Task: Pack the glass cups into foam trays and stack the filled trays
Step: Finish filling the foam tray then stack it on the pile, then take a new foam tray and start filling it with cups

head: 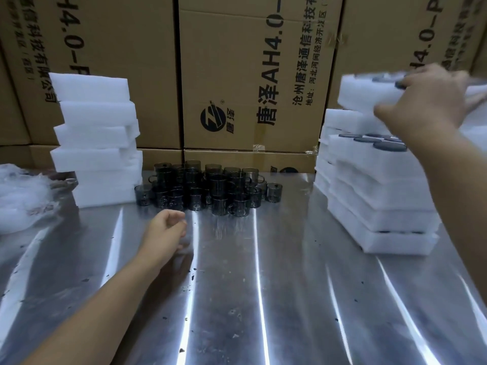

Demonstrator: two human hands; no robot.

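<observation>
Brown boxes (pixel 250 75) are standing behind a shiny surface (pixel 263 285). Right grip (pixel 432 101) is grasping a foam tray (pixel 369 93) carrying cups (pixel 382 78) above the filled stack (pixel 382 206). Left grip (pixel 164 227) is hanging released, empty, near loose cups (pixel 205 188).

cardboard boxes (pixel 253 75), plastic wrap (pixel 18 196)

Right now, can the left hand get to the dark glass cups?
Probably yes. The left hand holds nothing and is just in front of the glass cups, with only shiny table between them. The right hand is busy holding a foam tray.
</observation>
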